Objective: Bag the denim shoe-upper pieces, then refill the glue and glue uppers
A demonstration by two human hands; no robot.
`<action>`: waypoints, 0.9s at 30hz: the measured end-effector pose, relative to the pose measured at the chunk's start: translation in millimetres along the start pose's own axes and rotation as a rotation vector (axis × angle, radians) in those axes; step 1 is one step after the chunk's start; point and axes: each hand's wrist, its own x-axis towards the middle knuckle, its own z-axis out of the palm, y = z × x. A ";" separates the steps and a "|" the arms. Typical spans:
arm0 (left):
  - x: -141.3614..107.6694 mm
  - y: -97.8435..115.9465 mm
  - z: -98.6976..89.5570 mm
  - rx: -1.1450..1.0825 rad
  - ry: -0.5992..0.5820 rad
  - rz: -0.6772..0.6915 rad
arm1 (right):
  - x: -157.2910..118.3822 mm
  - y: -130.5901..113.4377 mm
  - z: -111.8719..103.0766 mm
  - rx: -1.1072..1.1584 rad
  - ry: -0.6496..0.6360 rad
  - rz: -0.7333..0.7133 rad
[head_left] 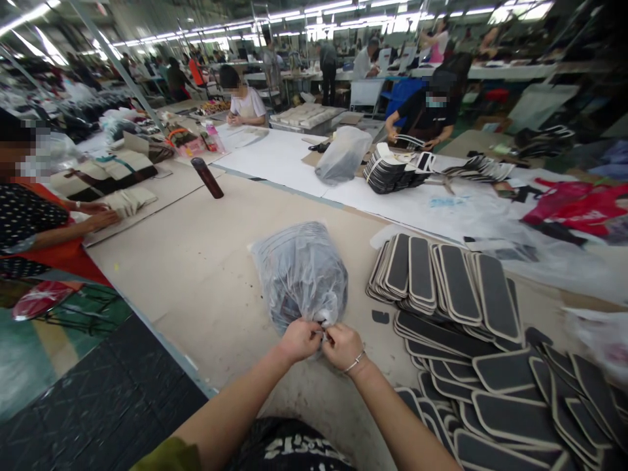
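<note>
Left hand [300, 340] and right hand [342, 347] pinch the plastic bag's [305, 271] gathered neck, lower centre. Bag filled — closure apparently unfinished.

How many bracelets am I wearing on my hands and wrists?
1: a thin, silver-coloured bracelet, at the wrist of your right hand. None shows on your left hand or its wrist, and neither wrist is covered.

Around you: bright white strip lights overhead, glossy green floor [19, 376], long beige paper-covered desk [196, 261].
</note>
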 end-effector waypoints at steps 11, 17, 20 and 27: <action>7.8 1.1 -9.4 0.183 -0.117 -0.050 | -32.3 -5.1 -13.4 0.054 -0.113 -0.075; -21.5 3.5 -19.7 0.265 -0.142 -0.018 | -2.9 1.6 -17.6 -0.036 -0.373 0.011; -52.4 -15.5 -42.5 0.303 -0.116 -0.051 | -12.0 15.1 -28.7 -0.077 -0.439 0.089; -102.0 -56.8 -83.9 0.322 0.071 -0.261 | -31.3 12.1 -45.2 0.013 -0.448 0.144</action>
